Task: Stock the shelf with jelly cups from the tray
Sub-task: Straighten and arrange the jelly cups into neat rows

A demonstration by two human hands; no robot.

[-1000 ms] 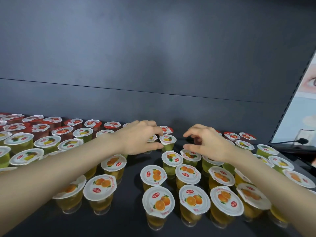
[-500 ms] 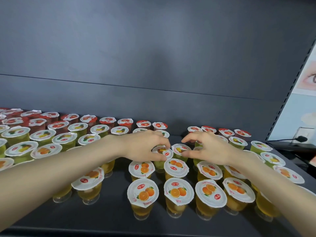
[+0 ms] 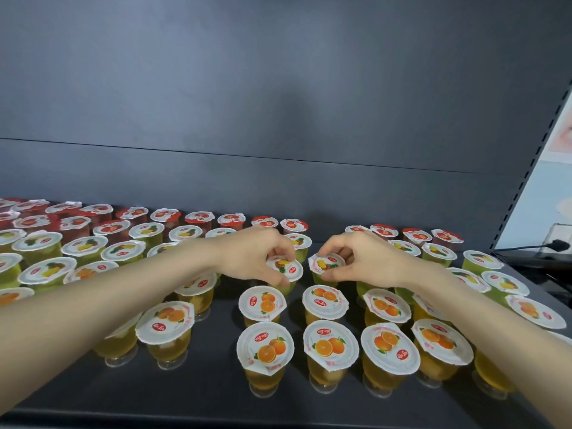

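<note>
Both bare forearms reach forward from the lower corners and converge mid-frame. The left hand (image 3: 252, 258) curls palm-down, thumb and fingertips pinching the rim of a cup (image 3: 286, 269). The right hand (image 3: 370, 263) mirrors it, pinching a second cup (image 3: 328, 263) just beside.

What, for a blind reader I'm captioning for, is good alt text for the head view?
The left hand and the right hand each pinch a pineapple-lidded jelly cup by its rim, the left cup and the right cup side by side, at a dark shelf. Orange-lidded cups stand in front, red-lidded cups along the back.
</note>
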